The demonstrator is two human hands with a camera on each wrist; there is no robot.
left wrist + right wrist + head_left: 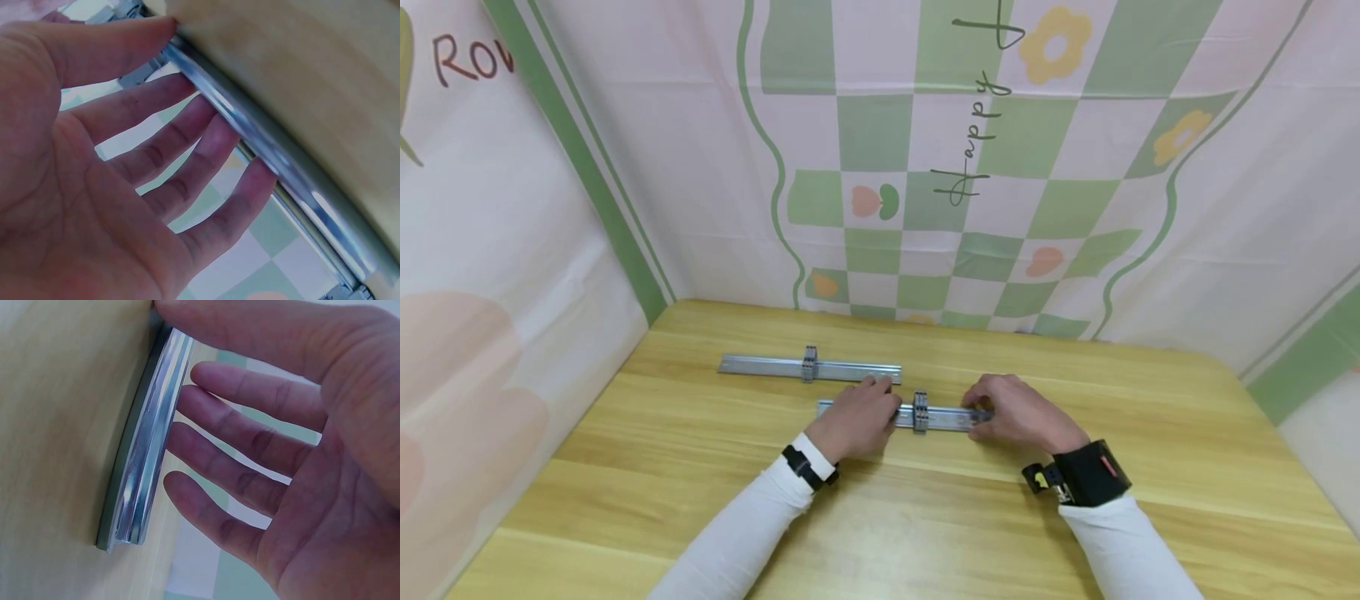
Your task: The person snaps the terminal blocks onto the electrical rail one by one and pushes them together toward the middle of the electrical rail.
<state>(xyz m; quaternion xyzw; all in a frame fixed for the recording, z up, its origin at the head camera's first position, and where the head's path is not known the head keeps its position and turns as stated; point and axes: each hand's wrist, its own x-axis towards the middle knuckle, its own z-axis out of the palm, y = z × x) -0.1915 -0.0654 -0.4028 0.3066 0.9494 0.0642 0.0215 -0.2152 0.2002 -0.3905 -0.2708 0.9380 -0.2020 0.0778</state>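
A slotted metal mounting rail (951, 418) lies on the table with a grey clip-on block (921, 412) across its middle. Over its left part, my left hand (857, 417) holds the rail; in the left wrist view the thumb is near the block and the fingertips meet the rail's edge (250, 125). At the right part, my right hand (1022, 412) pinches a small dark grey piece (982, 415) between thumb and fingers, right at the rail. In the right wrist view the other fingers spread beside the rail (147, 444), and the thumb mostly hides the piece.
Behind and to the left lies a second metal rail (760, 365) with its own grey block (808, 364). Both rails rest on a wood-grain table (925, 533). A printed curtain (880, 125) hangs along the table's far edge, with more fabric at both sides.
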